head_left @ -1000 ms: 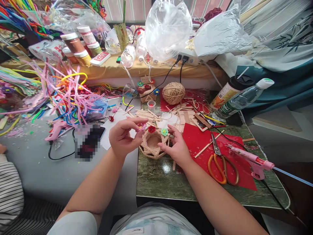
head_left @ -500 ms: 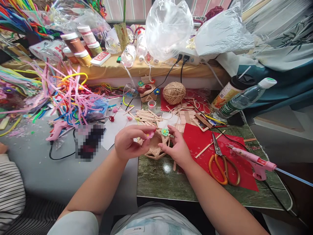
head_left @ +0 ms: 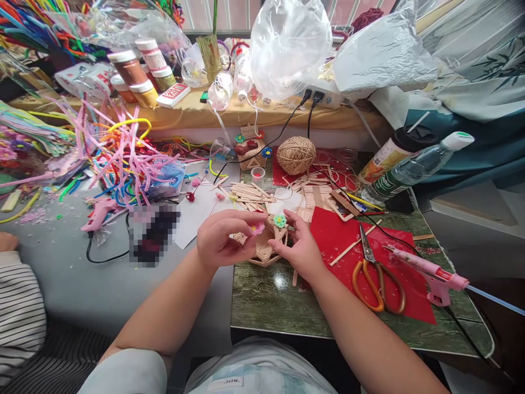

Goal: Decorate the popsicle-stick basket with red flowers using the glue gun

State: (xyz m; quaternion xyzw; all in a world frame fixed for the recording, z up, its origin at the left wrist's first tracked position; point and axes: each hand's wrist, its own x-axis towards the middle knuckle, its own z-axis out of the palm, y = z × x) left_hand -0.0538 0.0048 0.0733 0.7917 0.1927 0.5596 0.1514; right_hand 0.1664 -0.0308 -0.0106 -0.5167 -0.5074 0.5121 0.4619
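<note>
A shallow basket of twine and wood sits on the dark green table between my hands. My left hand is over its left side, thumb and fingers curled around a pink flower; whether they pinch it is hard to tell. A green flower with a yellow centre is at the basket's back rim. Beside it, my right hand reaches round the basket's right side, thumb and forefinger apart, its other fingers partly hidden.
Scissors and a pink glue gun lie on red sheets at the right. Behind are craft sticks, a twine ball and a bottle. Pink pipe cleaners and a person's striped sleeve are left.
The view has shifted slightly, moving the scene a little to the right. My left hand's thumb and fingers look slightly wider apart around the pink flower. My right hand keeps about the same pose.
</note>
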